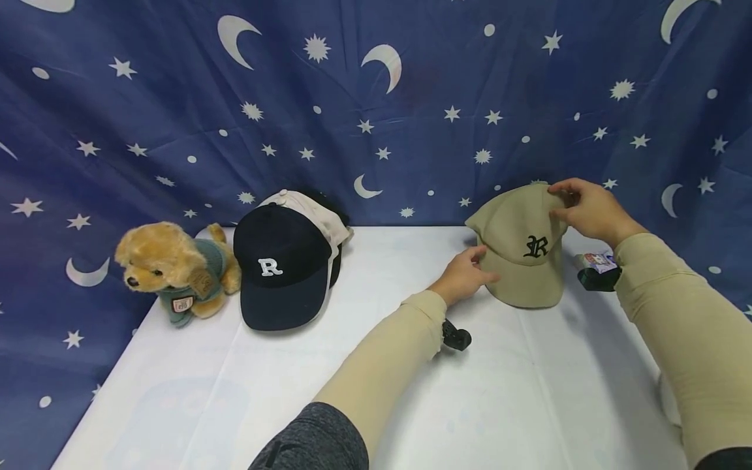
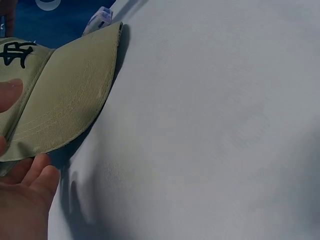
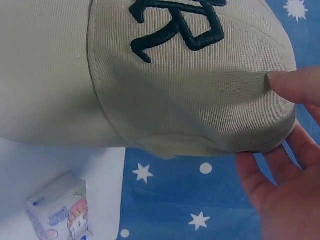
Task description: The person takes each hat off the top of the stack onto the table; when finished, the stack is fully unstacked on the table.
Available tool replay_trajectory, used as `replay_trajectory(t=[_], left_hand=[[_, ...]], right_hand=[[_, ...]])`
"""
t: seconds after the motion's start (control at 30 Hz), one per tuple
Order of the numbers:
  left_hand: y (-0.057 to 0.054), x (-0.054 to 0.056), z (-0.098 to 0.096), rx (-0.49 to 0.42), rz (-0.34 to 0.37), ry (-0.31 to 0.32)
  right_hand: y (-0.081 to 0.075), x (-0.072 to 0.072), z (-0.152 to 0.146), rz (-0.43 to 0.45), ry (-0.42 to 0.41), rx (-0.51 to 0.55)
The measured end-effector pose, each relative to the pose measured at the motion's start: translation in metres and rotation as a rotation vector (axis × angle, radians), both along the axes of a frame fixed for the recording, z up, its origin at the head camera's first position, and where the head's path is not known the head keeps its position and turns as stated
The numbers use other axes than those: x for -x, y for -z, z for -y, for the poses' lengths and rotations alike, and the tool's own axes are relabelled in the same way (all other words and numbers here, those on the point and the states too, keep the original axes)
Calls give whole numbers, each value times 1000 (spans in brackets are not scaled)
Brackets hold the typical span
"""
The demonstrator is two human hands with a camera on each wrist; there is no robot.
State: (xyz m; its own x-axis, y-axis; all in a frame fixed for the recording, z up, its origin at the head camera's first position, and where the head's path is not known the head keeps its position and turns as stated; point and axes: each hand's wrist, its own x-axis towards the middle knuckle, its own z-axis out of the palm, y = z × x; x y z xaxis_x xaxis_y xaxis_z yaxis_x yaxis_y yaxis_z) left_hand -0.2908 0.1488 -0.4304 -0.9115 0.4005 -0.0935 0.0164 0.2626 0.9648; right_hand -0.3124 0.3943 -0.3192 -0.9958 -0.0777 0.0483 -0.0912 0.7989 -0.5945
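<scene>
- Right hand [image 1: 593, 212] pinches khaki baseball cap [image 1: 510, 236] by its crown [image 1: 519, 209].
- Left hand [image 1: 460, 277], nearer the brim [image 1: 525, 286], seemingly grips its edge.
- Cap's long axis slopes between them, crown to brim.

The left arm [image 1: 376, 365], sleeved in tan, was stretched from near half past six toward half past one. The left hand [image 1: 461, 277] was held lower than the right, thumb and fingers parted around a grip. The right arm [image 1: 664, 326], likewise sleeved, was extended from half past four toward eleven. The right hand [image 1: 590, 209] was raised, thumb opposed to bent fingers in a pinch, fingertips pointed toward ten.
</scene>
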Motion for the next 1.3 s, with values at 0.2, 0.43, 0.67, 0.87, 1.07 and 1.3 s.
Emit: replay_trajectory(t=[0.2, 0.43, 0.67, 0.87, 1.07, 1.3], left_hand=[[-2, 2, -7, -64, 38, -6], [-1, 3, -15, -47, 39, -64], [6, 2, -18, -95, 62, -58], [14, -2, -20, -175, 111, -58], [17, -4, -24, -197, 119, -84], [15, -6, -24, -184, 108, -95]], right_hand=[[-4, 5, -2, 19, 16, 4], [-7, 8, -6, 25, 34, -7], [-7, 8, -9, 20, 42, -16], [-8, 10, -7, 7, 48, -11], [-5, 15, -7, -19, 58, 6], [-4, 14, -7, 28, 79, 59]])
